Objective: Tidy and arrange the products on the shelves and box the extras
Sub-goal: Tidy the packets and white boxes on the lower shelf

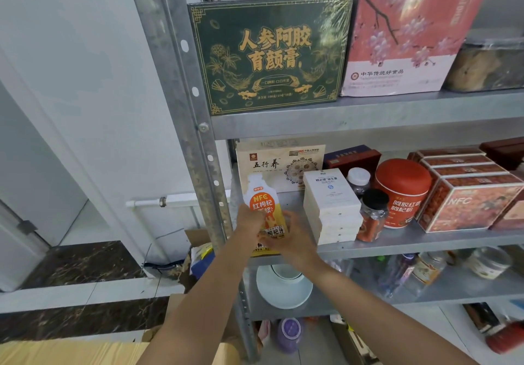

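Between my left hand (251,218) and right hand (287,238), both gripping it, the juice pouch (262,201) stood mid-arrangement, probably needing squaring beside white boxes (331,203) rightward.

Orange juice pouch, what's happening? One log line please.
left hand + right hand: gripping orange juice pouch, spout up | where: middle shelf, left of white boxes
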The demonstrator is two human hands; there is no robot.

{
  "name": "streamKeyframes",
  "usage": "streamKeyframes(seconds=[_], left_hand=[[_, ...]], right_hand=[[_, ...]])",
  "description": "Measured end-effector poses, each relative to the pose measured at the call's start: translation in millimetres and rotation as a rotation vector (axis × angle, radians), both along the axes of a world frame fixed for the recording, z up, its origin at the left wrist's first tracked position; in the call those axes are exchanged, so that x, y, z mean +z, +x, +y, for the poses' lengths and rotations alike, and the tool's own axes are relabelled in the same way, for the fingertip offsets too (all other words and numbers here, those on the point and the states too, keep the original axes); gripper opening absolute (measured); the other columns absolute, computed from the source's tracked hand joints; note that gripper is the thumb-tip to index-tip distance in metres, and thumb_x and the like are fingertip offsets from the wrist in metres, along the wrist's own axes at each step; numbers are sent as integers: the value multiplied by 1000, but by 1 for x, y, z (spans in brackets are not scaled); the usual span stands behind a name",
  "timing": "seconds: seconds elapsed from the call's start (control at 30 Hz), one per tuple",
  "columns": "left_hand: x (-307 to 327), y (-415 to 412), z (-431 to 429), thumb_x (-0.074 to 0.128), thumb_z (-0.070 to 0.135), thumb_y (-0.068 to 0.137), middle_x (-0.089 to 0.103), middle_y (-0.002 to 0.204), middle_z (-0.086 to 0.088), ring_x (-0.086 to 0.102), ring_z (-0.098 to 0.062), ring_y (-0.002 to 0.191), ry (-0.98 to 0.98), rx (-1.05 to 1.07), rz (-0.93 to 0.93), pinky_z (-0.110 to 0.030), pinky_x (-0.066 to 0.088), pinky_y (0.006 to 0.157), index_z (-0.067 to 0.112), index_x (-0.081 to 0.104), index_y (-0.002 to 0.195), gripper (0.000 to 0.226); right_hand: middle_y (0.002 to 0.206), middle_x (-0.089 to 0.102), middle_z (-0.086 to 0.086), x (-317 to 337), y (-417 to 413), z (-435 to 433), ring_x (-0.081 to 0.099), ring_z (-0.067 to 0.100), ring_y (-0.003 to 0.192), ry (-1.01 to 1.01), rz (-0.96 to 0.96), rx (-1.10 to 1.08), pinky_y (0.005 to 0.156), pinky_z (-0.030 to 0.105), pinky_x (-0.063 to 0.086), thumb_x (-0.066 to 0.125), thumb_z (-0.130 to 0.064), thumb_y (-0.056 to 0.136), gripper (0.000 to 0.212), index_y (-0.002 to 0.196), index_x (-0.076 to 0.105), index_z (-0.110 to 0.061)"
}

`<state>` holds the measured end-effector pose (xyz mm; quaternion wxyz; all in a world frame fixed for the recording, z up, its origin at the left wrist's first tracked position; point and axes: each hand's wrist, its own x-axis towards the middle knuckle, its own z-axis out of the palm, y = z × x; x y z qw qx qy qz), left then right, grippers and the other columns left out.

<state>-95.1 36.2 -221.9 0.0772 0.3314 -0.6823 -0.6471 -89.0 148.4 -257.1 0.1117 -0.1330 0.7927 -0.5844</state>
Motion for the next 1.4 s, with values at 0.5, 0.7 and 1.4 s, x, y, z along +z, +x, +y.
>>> streamKeyframes(seconds=[0.5,0.7,1.4], left_hand=[[-58,-8,-1,59,23,94,19,149,-20,19,-37,138,-839,-277,-404,-44,22,114,12,-5,155,89],[-74,-11,-8,50,30,100,-2,160,-18,-4,-37,148,-773,-357,-402,-49,7,119,16,-11,154,83],[-101,-5,-13,12,38,106,-17,163,-5,-19,-20,149,-1311,-622,-167,-36,-9,120,17,-12,155,59]], right_hand=[[134,50,6,-39,-13,-24,44,24,125,622,41,20,105,29,35,79,-48,73,80,136,40,-17],[142,39,5,-40,-19,-20,34,24,132,790,98,116,109,31,28,72,-49,80,81,142,30,-19],[160,3,18,43,-83,73,5,41,146,1108,256,-96,119,49,8,54,-73,80,103,153,8,-17]])
